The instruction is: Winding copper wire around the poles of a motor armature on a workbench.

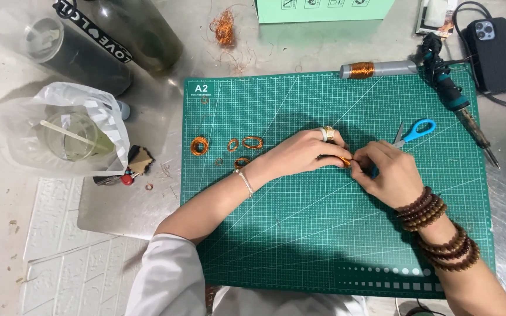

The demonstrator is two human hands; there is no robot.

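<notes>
Head view: both hands, left [300, 153] and right [389, 172], pinch one small copper coil [345, 161] between their touching fingertips, mid-mat [323, 234].

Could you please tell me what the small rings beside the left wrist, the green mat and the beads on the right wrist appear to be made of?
The small rings look like coiled bare copper wire: orange, metallic glint, visible strands. The green mat seems a matte rubbery or plastic cutting mat, printed with a white grid. The beads look like polished brown wood, though resin is possible.
</notes>
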